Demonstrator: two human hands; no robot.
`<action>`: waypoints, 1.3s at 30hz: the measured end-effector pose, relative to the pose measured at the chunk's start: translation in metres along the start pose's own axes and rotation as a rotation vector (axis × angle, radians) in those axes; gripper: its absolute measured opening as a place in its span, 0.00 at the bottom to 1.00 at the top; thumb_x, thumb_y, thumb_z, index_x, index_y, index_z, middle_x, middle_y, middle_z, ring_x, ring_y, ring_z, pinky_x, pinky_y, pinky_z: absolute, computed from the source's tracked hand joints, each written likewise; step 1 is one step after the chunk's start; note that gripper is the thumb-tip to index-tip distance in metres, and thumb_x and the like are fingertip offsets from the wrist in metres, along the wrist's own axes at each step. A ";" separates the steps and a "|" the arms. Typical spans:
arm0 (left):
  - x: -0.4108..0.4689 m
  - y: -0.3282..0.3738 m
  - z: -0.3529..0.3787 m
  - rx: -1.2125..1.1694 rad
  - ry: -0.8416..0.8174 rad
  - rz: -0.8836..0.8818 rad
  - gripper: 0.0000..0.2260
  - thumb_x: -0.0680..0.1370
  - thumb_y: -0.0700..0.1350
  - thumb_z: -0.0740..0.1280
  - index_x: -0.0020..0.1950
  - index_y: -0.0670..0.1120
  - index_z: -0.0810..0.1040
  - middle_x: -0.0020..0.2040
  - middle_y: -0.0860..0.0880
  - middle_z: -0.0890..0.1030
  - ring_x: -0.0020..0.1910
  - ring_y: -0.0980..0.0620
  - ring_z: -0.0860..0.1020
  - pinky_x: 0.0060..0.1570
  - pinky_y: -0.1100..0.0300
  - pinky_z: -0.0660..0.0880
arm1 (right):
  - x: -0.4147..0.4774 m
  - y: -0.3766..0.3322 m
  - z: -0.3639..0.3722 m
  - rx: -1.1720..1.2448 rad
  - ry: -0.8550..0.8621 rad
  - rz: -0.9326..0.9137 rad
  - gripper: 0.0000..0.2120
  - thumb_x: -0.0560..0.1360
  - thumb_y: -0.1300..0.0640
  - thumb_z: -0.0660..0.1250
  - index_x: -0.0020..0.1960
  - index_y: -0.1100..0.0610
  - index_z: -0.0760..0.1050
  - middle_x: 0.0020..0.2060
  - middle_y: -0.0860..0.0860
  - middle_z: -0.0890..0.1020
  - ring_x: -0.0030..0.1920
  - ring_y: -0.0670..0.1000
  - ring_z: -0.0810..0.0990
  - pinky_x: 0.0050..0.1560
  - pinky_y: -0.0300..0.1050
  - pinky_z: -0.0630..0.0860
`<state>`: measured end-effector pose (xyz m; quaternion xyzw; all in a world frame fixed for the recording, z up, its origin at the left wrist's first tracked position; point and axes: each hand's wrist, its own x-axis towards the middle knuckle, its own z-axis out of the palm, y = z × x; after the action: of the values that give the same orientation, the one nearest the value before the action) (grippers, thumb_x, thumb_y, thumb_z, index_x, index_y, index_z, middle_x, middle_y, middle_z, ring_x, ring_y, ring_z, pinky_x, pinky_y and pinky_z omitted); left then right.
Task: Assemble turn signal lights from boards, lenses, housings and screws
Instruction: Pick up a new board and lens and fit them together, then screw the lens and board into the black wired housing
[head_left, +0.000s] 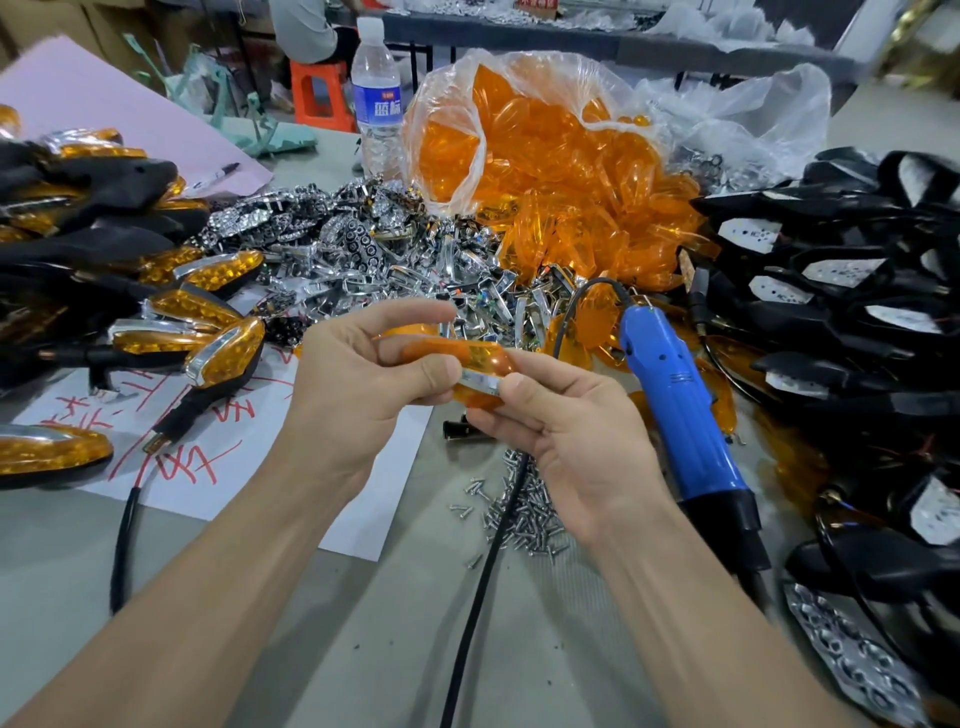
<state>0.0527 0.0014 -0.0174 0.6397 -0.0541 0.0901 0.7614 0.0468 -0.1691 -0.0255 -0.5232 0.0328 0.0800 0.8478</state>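
Note:
Both hands meet above the table's middle around one orange lens (470, 358) with a chrome reflector strip in it. My left hand (369, 374) pinches the lens from the left, thumb on its side. My right hand (561, 431) grips its lower right end between thumb and fingers. Loose chrome reflectors (374, 244) are heaped behind the hands. A clear bag of orange lenses (545, 156) spills open at the back. Black housings (841, 291) with white boards are piled at the right. Small screws (530, 514) lie scattered under my right wrist. Finished lights (208, 332) lie at the left.
A blue electric screwdriver (680, 410) lies right of my right hand, its black cable (483, 597) running toward me. A water bottle (378, 98) stands at the back. White paper with red writing (208, 457) lies at the left. A person sits on an orange stool (317, 93) behind the table.

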 end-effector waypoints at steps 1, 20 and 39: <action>-0.001 -0.001 0.000 0.009 0.010 -0.002 0.18 0.65 0.33 0.80 0.48 0.53 0.89 0.38 0.48 0.87 0.35 0.54 0.83 0.35 0.63 0.80 | -0.001 0.002 0.002 0.011 -0.002 0.001 0.09 0.78 0.70 0.67 0.57 0.64 0.82 0.50 0.61 0.88 0.47 0.57 0.88 0.49 0.48 0.86; 0.030 -0.012 -0.037 1.136 0.087 -0.097 0.08 0.81 0.53 0.66 0.52 0.62 0.85 0.28 0.59 0.77 0.28 0.60 0.73 0.27 0.62 0.64 | 0.010 -0.040 -0.029 -1.015 0.394 -0.512 0.10 0.75 0.58 0.71 0.48 0.44 0.87 0.35 0.38 0.86 0.29 0.43 0.78 0.39 0.43 0.79; 0.010 -0.022 0.004 1.082 0.109 0.263 0.02 0.76 0.52 0.76 0.46 0.59 0.88 0.36 0.67 0.81 0.34 0.70 0.74 0.38 0.71 0.66 | 0.025 -0.107 -0.136 -2.068 0.425 -0.060 0.23 0.77 0.60 0.64 0.72 0.54 0.71 0.66 0.55 0.77 0.69 0.62 0.69 0.69 0.59 0.64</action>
<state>0.0668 -0.0057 -0.0359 0.9215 -0.0398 0.2322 0.3087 0.0929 -0.3346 0.0042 -0.9949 0.0837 -0.0452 -0.0322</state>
